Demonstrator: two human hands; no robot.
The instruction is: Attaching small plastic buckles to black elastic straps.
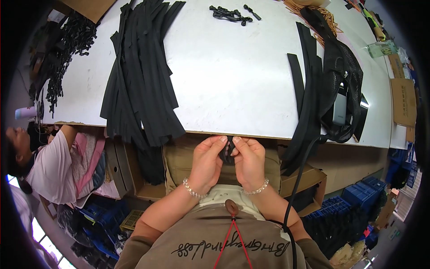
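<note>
At the table's near edge my left hand (208, 160) and my right hand (249, 162) sit close together, thumbs and fingers pinched. Between them is a black fabric strip (228, 157), held at its upper part by both hands. Its lower part hangs down in front of me, and the fingers cover much of it. Left of my hands, a thick bundle of long black strips (141, 71) lies across the table, its ends drooping over the edge. On the right, a smaller group of black strips (309, 85) also hangs over the edge.
Small black cord pulls (230, 15) lie at the far middle of the white table (228, 76). A black mesh bag (347, 76) with a grey device and a cable is at right. Beyond it are orange cords (331, 20). A co-worker (53, 166) sits at left, near blue crates.
</note>
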